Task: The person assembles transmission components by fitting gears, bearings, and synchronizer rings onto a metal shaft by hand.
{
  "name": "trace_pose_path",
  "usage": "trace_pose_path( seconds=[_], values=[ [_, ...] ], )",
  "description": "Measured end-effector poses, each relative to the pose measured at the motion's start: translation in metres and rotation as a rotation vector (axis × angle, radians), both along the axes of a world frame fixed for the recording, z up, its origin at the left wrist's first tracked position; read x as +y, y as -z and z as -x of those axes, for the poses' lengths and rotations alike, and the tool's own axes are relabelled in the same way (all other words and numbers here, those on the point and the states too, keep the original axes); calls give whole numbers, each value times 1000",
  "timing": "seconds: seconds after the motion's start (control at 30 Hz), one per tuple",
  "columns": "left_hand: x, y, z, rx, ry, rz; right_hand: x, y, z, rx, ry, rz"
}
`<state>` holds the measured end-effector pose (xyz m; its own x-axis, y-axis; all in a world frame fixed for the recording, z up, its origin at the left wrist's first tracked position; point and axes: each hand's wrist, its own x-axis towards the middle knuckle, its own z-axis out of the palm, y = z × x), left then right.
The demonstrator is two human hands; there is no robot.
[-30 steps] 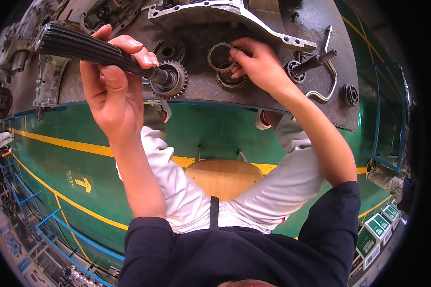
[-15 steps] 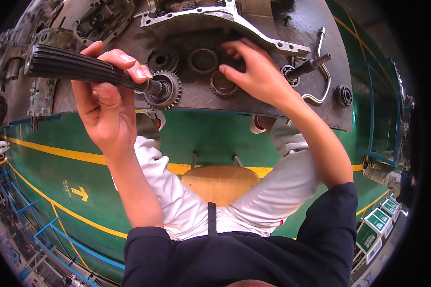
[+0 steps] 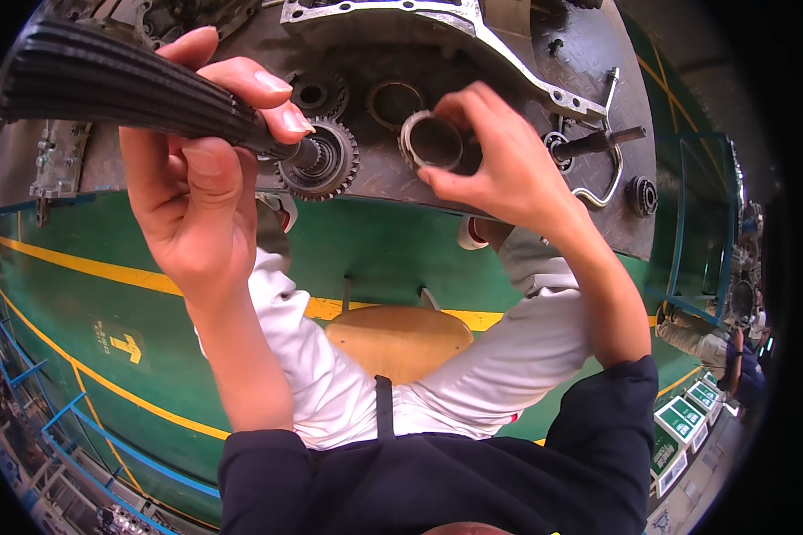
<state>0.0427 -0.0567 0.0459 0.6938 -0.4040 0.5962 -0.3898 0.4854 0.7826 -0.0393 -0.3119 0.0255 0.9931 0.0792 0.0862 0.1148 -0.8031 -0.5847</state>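
My left hand (image 3: 219,134) is closed round a dark splined shaft (image 3: 120,85), which slants from upper left down to a toothed gear (image 3: 323,160) at its lower right end. Between thumb and fingers, my right hand (image 3: 495,152) grips a metal ring (image 3: 408,143) with a finely toothed rim, tilted just above the metal table (image 3: 393,187). Behind it lies a second, similar ring (image 3: 396,104), flat on the table. A dark gear (image 3: 317,94) rests beyond the shaft's gear, partly hidden by my left fingers.
A silver housing casting (image 3: 500,58) spans the back of the table. To the right lie a bent metal tube (image 3: 614,169), a thin shaft with a bearing (image 3: 602,143) and a small dark gear (image 3: 641,196). A wooden stool (image 3: 400,341) shows between my legs.
My right hand has closed on the nearer ring and lifted it off the table. The splined shaft in my left hand now appears larger and farther left at its thick end.
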Motion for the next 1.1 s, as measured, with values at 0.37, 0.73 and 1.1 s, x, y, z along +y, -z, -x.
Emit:
trace_pose_path(
  seconds=[0.37, 0.73, 1.1],
  values=[
    [4, 4, -4, 19, 41, 103, 1, 32, -49, -120, 14, 152],
    [3, 2, -8, 22, 53, 108, -1, 41, -56, -49, 25, 151],
    [6, 0, -4, 8, -37, -2, -14, 36, -53, 42, -31, 86]
  ],
)
